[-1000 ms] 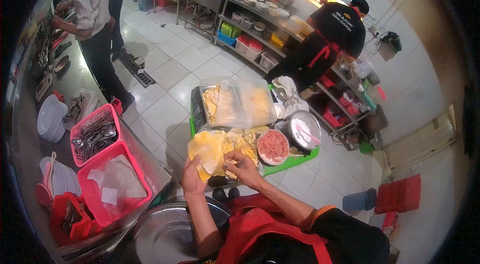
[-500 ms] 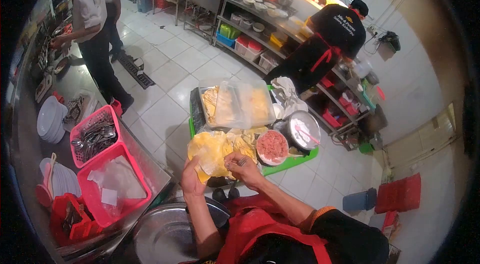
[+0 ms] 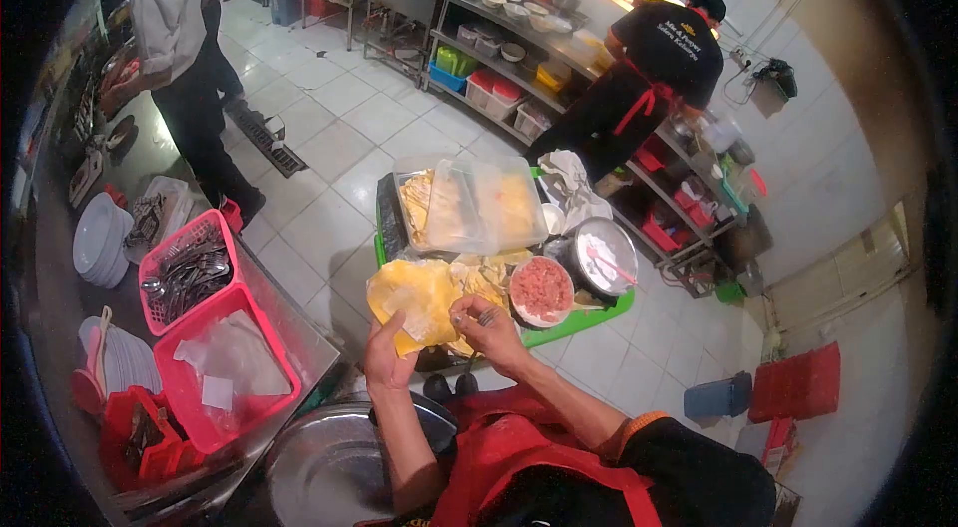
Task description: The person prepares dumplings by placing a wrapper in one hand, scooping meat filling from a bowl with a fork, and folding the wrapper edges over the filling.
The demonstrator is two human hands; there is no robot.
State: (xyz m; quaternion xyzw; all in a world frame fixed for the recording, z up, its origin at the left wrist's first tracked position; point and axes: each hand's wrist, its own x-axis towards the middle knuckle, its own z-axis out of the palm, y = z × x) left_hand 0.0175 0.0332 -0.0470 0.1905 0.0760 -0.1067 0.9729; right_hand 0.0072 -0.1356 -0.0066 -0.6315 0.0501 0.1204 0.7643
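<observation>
My left hand (image 3: 384, 357) is closed on a stack of thin yellow dough wrappers (image 3: 427, 285), a paler patch lying across them. Close to its right edge, my right hand (image 3: 491, 335) grips a slim metal utensil (image 3: 487, 315); its working end is hidden, so I cannot tell whether it is a spoon or a fork. More yellow wrappers (image 3: 481, 279) lie loose just beyond. A white bowl of pink minced meat (image 3: 542, 289) stands right of them. Behind, a clear plastic container (image 3: 469, 240) holds folded yellow pieces.
A metal pot (image 3: 624, 250) with white contents stands on the green tray (image 3: 589, 320). At left, pink baskets (image 3: 225, 228) hold cutlery and plastic bags. A large metal lid (image 3: 324, 467) is near my left arm. Co-workers stand at the left counter and the back shelf.
The yellow wrappers in my left hand have tilted and spread out slightly leftward, showing more of their face. My right hand stays beside them. The left co-worker has shifted a little.
</observation>
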